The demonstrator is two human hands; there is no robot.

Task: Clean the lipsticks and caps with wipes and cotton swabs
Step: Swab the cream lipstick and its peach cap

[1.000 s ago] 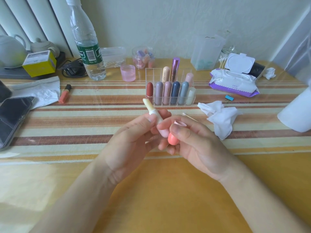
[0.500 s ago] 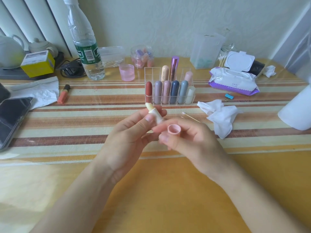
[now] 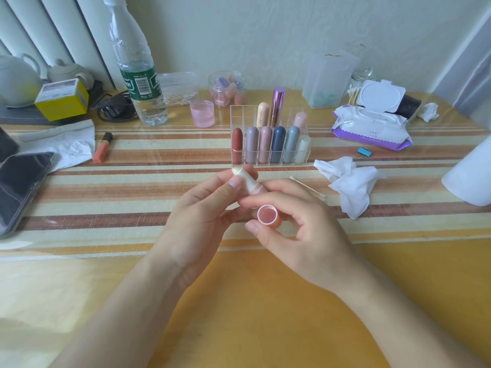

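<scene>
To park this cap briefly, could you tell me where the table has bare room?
Free: the plain yellow table nearest you, and the striped stretch between the phone and the left hand. Crowded: the back row by the organizer, and right, by the cotton swab and crumpled wipe.

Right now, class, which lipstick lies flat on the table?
The orange lipstick beside the tissue; the rest stand in the rack, bar one in the left hand.

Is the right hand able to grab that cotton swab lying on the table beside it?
Probably yes. The cotton swab lies just beyond the right hand with nothing between them, but that hand pinches the pink cap, so only its spare fingers are free.
</scene>
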